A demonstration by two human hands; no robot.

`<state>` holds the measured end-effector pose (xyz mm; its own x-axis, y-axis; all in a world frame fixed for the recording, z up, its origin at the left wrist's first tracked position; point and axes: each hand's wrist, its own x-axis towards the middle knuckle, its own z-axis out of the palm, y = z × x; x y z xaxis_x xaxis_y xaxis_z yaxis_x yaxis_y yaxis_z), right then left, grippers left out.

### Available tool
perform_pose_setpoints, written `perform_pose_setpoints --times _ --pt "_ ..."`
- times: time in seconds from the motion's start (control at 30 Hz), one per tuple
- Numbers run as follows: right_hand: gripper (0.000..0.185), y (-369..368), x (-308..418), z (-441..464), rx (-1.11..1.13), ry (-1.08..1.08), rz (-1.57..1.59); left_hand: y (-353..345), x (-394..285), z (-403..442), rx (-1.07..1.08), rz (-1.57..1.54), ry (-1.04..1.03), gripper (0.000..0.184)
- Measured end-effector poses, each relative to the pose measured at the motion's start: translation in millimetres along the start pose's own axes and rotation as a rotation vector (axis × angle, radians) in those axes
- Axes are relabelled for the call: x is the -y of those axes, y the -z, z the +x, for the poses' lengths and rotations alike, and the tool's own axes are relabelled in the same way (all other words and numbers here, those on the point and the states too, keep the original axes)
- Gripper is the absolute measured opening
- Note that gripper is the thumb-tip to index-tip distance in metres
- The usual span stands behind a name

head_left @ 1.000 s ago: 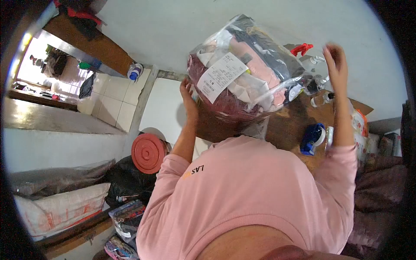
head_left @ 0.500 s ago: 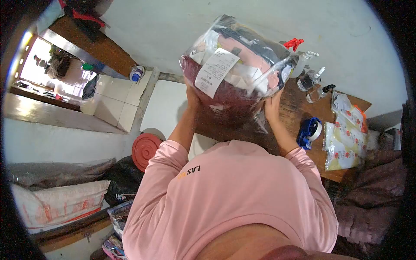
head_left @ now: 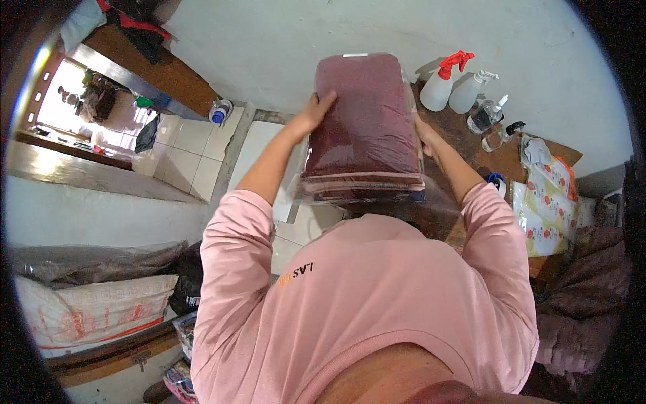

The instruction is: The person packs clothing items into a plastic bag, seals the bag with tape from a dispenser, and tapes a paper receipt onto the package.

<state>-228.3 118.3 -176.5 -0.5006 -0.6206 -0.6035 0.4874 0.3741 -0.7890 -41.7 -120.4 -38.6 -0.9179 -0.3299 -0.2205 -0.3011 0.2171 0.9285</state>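
Note:
Between both hands is a clear plastic bag of folded clothes, its smooth maroon side facing me. Darker and pinkish folded layers show along its near edge, where loose plastic sticks out. My left hand grips the left side, thumb lying over the maroon face. On the opposite side, my right hand holds the edge, with its fingers partly hidden behind the bag. The white printed label is out of sight. Below the bag, part of the wooden table shows.
Behind the right hand stand a red-topped spray bottle, a white spray bottle and two clear bottles. Farther right are a partly hidden blue tape dispenser and printed plastic packs. A white sack lies at the left.
The bag of clothes has been turned over: its labelled, mixed-colour side has gone from view and the maroon side now faces me. Both hands have shifted along its sides.

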Motion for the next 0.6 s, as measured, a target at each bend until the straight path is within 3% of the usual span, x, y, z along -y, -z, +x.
perform_pose_setpoints --times 0.03,0.13,0.17,0.23,0.3,0.37,0.43,0.5,0.57,0.6 --pt "0.083 -12.2 16.6 -28.6 0.010 -0.027 0.038 -7.5 9.4 -2.2 -0.045 -0.021 -0.043 0.081" --pt "0.083 -1.7 32.8 -23.4 -0.277 0.077 -0.330 -18.4 28.8 -16.5 -0.124 -0.223 -0.099 0.079" --pt "0.078 -1.6 46.9 -35.4 -0.434 0.557 -0.612 -20.1 31.5 -22.2 -0.145 -0.174 -0.115 0.078" --pt "0.070 -14.5 111.4 -66.8 -0.561 0.830 -0.724 -20.7 29.4 -29.7 -0.187 -0.072 -0.153 0.076" --pt "0.063 -59.7 176.7 -134.9 -0.736 1.398 -0.648 -20.0 36.2 -29.2 -0.166 0.009 -0.174 0.075" --pt "0.054 -85.3 207.6 -175.1 -0.896 1.608 -0.533 -19.2 42.4 -25.5 -0.166 0.071 -0.209 0.074" --pt "0.056 -93.4 205.7 -176.6 -0.826 1.572 -0.621 -23.1 47.0 -19.8 -0.193 0.113 -0.251 0.073" --pt "0.056 -111.9 186.2 -142.6 -0.983 1.481 -1.022 -24.0 50.4 -16.5 -0.221 0.193 -0.241 0.073" --pt "0.058 -157.2 150.5 -100.9 -0.516 0.828 -1.549 -27.8 47.8 -20.9 -0.254 0.205 -0.234 0.070" --pt "0.061 -134.7 104.8 -35.9 -0.474 1.056 -1.269 -30.2 47.1 -28.7 -0.255 0.208 -0.233 0.070"
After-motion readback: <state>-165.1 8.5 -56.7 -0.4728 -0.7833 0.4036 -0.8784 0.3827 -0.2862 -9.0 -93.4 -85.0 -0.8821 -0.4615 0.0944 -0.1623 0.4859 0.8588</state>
